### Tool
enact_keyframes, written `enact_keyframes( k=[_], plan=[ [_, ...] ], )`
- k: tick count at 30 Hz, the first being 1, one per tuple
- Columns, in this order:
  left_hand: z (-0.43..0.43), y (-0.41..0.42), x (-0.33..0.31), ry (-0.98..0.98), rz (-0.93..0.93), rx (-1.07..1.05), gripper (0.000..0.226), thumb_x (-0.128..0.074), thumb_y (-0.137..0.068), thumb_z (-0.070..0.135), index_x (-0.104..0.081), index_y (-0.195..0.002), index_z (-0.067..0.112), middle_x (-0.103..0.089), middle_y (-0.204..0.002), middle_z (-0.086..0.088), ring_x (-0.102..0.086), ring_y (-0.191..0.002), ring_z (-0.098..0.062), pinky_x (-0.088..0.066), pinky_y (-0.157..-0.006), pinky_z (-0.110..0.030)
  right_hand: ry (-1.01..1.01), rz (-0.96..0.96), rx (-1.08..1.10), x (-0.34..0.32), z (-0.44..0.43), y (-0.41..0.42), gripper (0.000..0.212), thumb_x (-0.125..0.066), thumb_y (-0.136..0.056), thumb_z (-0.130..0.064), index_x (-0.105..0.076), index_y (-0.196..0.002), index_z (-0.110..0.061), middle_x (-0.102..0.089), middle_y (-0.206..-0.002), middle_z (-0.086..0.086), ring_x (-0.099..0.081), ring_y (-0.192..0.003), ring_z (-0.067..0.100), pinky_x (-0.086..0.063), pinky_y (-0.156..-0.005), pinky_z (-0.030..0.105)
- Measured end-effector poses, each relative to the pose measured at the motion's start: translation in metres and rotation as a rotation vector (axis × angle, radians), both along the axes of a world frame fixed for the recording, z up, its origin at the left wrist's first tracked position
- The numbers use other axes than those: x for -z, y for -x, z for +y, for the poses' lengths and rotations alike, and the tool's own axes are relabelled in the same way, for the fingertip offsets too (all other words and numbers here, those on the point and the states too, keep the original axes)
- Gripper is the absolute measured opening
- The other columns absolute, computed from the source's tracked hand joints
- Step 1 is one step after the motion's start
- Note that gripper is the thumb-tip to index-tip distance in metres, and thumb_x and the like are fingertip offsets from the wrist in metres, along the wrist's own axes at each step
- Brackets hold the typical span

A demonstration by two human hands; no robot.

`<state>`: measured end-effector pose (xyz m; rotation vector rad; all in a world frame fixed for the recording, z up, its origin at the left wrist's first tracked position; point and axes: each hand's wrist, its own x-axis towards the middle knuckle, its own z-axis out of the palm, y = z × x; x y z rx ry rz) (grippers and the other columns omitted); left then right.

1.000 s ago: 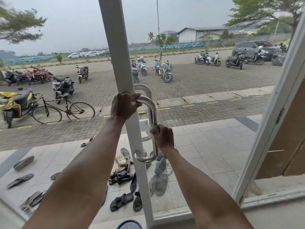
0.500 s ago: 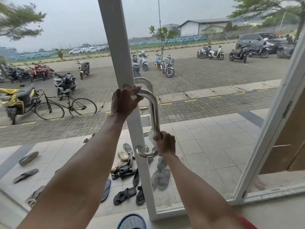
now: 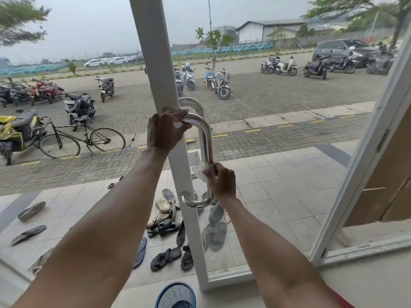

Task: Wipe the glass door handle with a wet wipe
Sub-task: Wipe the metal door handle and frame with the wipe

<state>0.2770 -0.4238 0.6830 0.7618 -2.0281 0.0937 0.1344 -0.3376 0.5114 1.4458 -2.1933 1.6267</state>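
Observation:
A shiny steel D-shaped handle (image 3: 207, 143) is fixed to the white frame (image 3: 153, 63) of a glass door, with a twin handle behind the glass. My left hand (image 3: 164, 130) grips the handle's top bend where it meets the frame. My right hand (image 3: 221, 181) is wrapped round the lower part of the upright bar, pressing a white wet wipe (image 3: 200, 172) against it. The wipe bulges out on the left of my fingers.
Several sandals and shoes (image 3: 169, 227) lie on the tiled porch beyond the glass. A blue mesh basket (image 3: 175, 295) sits at the door's foot. A second white-framed door leaf (image 3: 364, 165) stands open on the right. A bicycle and motorbikes are parked outside.
My right hand with the wipe slid down the bar half a second ago and has now come back up a little. My left hand has kept its hold at the top.

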Motion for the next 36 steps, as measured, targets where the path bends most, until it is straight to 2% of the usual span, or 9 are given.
enact_keyframes(
  k=[5, 8, 11, 15, 22, 28, 30, 32, 36],
  plan=[
    [-0.002, 0.000, 0.000, -0.009, 0.022, 0.008, 0.047, -0.082, -0.075, 0.040, -0.073, -0.118, 0.025, -0.072, -0.119, 0.003, -0.066, -0.115, -0.010, -0.053, -0.099, -0.032, -0.102, -0.080, 0.012, 0.037, 0.000, -0.004, 0.027, -0.065, -0.085, -0.041, -0.072, -0.089, -0.015, -0.075, -0.082, 0.012, -0.070, -0.079, 0.036, -0.049, -0.062, 0.034],
    [-0.001, 0.003, 0.006, 0.000, 0.022, 0.013, 0.046, -0.081, -0.075, 0.042, -0.074, -0.117, 0.026, -0.072, -0.118, 0.003, -0.067, -0.114, -0.010, -0.053, -0.098, -0.031, -0.176, -0.161, 0.012, 0.061, 0.006, -0.006, 0.032, -0.058, -0.081, -0.042, -0.075, -0.090, -0.016, -0.076, -0.086, 0.014, -0.068, -0.084, 0.039, -0.051, -0.070, 0.039],
    [-0.001, 0.002, 0.005, 0.010, 0.037, 0.007, 0.046, -0.081, -0.074, 0.043, -0.074, -0.117, 0.025, -0.073, -0.116, 0.004, -0.068, -0.112, -0.009, -0.053, -0.098, -0.029, -0.216, -0.228, 0.007, 0.064, 0.010, -0.007, 0.022, -0.069, -0.085, -0.032, -0.077, -0.092, -0.013, -0.077, -0.091, 0.013, -0.069, -0.088, 0.036, -0.052, -0.076, 0.038],
    [-0.002, 0.003, 0.002, 0.010, 0.052, 0.006, 0.046, -0.082, -0.073, 0.042, -0.075, -0.115, 0.024, -0.074, -0.114, 0.002, -0.069, -0.109, -0.009, -0.053, -0.096, -0.027, -0.137, -0.246, -0.004, 0.046, 0.012, -0.004, 0.020, -0.071, -0.084, -0.035, -0.076, -0.088, -0.016, -0.077, -0.087, 0.006, -0.072, -0.082, 0.027, -0.056, -0.071, 0.035],
    [-0.001, 0.004, 0.004, 0.032, 0.069, 0.003, 0.047, -0.082, -0.073, 0.042, -0.075, -0.116, 0.022, -0.074, -0.114, 0.001, -0.069, -0.109, -0.009, -0.052, -0.096, -0.025, -0.023, -0.138, 0.005, 0.024, 0.002, -0.003, 0.022, -0.068, -0.087, -0.038, -0.072, -0.085, -0.017, -0.076, -0.079, 0.003, -0.071, -0.074, 0.025, -0.054, -0.064, 0.034],
    [-0.004, 0.004, 0.006, 0.047, 0.064, 0.008, 0.047, -0.082, -0.074, 0.043, -0.075, -0.116, 0.022, -0.074, -0.116, 0.003, -0.068, -0.110, -0.007, -0.051, -0.097, -0.023, -0.087, -0.160, 0.054, 0.051, 0.001, -0.009, 0.020, -0.071, -0.085, -0.036, -0.072, -0.085, -0.016, -0.075, -0.077, 0.008, -0.069, -0.074, 0.030, -0.031, -0.057, 0.027],
    [-0.006, 0.003, 0.007, 0.064, 0.068, 0.017, 0.047, -0.081, -0.075, 0.043, -0.074, -0.116, 0.022, -0.073, -0.117, 0.003, -0.068, -0.110, -0.007, -0.052, -0.097, -0.025, -0.087, -0.146, 0.092, 0.059, 0.000, -0.012, 0.020, -0.073, -0.084, -0.037, -0.071, -0.085, -0.016, -0.075, -0.074, 0.009, -0.068, -0.072, 0.033, -0.029, -0.057, 0.026],
    [-0.007, 0.003, 0.010, 0.078, 0.068, 0.020, 0.047, -0.080, -0.076, 0.044, -0.074, -0.117, 0.022, -0.073, -0.118, 0.003, -0.068, -0.111, -0.008, -0.053, -0.097, -0.027, -0.094, -0.124, 0.144, 0.067, -0.001, -0.016, 0.021, -0.074, -0.083, -0.037, -0.071, -0.085, -0.016, -0.073, -0.072, 0.011, -0.068, -0.071, 0.035, -0.032, -0.055, 0.027],
    [-0.007, 0.004, 0.011, 0.089, 0.085, 0.024, 0.047, -0.081, -0.076, 0.042, -0.074, -0.117, 0.019, -0.073, -0.117, 0.001, -0.069, -0.110, -0.010, -0.054, -0.097, -0.029, -0.130, -0.169, 0.153, 0.080, 0.005, -0.025, 0.021, -0.078, -0.082, -0.027, -0.071, -0.089, -0.008, -0.066, -0.071, 0.014, -0.068, -0.074, 0.039, -0.053, -0.062, 0.039]
  ],
)
